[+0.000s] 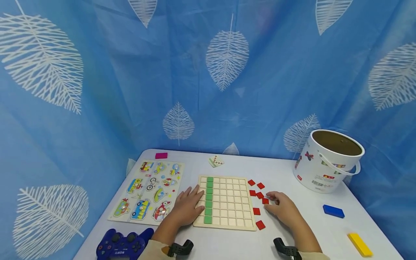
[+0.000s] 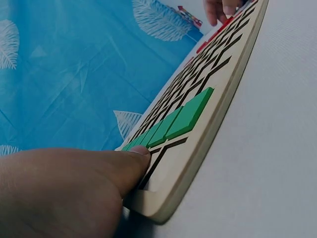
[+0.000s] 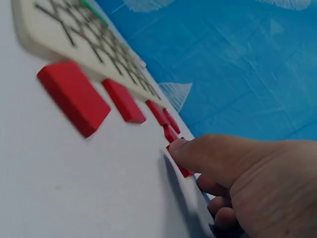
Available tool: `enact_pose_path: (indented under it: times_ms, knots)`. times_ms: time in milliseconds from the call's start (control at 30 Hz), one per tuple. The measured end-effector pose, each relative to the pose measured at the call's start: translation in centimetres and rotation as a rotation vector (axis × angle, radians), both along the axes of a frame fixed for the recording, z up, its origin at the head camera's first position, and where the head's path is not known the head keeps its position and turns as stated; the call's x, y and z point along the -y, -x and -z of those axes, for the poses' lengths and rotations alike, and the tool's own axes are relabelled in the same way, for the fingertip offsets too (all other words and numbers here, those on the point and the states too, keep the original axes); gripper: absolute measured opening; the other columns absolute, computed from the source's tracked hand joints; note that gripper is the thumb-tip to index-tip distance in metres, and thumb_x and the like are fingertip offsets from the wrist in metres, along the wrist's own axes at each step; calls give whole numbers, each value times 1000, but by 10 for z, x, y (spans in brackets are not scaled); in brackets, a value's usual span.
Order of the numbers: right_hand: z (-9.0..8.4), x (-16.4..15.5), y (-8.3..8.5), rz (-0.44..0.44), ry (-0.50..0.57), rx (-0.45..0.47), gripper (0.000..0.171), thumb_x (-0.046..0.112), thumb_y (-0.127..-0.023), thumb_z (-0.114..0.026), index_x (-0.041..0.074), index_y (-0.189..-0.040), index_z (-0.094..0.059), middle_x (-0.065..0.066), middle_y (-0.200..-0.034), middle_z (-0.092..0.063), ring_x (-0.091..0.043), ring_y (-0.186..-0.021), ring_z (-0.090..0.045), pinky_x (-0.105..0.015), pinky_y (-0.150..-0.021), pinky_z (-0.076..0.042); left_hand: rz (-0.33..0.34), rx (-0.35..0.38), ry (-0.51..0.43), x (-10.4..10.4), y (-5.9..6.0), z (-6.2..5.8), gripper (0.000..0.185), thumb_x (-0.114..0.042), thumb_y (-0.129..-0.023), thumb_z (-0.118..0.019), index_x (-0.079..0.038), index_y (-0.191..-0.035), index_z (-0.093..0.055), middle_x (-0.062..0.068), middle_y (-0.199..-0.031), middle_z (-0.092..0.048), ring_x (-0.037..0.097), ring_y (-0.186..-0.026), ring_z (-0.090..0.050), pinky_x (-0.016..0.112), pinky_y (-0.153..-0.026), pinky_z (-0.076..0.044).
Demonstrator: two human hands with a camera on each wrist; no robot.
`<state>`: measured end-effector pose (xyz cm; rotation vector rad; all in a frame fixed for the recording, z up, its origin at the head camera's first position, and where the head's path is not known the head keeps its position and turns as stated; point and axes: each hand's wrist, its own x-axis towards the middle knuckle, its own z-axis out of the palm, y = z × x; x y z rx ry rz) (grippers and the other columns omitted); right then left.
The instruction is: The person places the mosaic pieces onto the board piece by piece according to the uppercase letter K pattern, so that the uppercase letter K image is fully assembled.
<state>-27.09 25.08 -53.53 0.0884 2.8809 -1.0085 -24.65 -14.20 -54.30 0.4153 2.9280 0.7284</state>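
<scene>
White counter [image 1: 292, 231], smooth and matte, enclosed on all sides by a blue fabric backdrop printed with white leaves [image 1: 227, 72].

Pale wooden grid board with square cells [image 1: 227, 202], flat at the counter's centre; a column of green square tiles [image 1: 208, 198] fills its second row of cells from the left.

Left hand [image 1: 186, 207]: fingers straight and spread, lying flat on the board's left edge, holding nothing; thumb tip pressed on the board beside the green tiles in the left wrist view.

Right hand [image 1: 284, 209]: just right of the board, fingers curled, thumb and fingertips pinching one small red square tile [image 1: 265, 200].

Other loose red square tiles [image 1: 256, 211], scattered on the counter along the board's right edge.

Wooden vehicle peg puzzle [image 1: 149, 191], left of the board.
Blue game controller [image 1: 121, 245], near left corner.
White paper bucket with handle [image 1: 325, 162], far right.
Blue block [image 1: 333, 211] and yellow block [image 1: 359, 244], right side.
Pink block [image 1: 161, 155] and small patterned card [image 1: 216, 161], far edge.
</scene>
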Motion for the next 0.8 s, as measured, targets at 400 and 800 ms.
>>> enact_pose_path:
  times_ms: [400, 800]
  knots:
    - [1, 12, 0, -6, -32, -44, 43, 23, -89, -82, 10, -129, -70, -16, -132, -62, -36, -125, -57, -63, -108, -49, -11, -8, -15, -1, -2, -1, 63, -40, -103, -63, -17, -159, -47, 9, -173, -29, 42, -160, -20, 65, -127, -12]
    - [-1, 15, -1, 47, -41, -29, 34, 24, -90, -82, 5, -115, -70, -14, -116, -64, -30, -108, -58, -57, -101, -55, -11, 6, 12, -2, 0, 1, 63, -42, -104, -61, -20, -160, -44, 7, -174, -27, 39, -161, -19, 63, -128, -12]
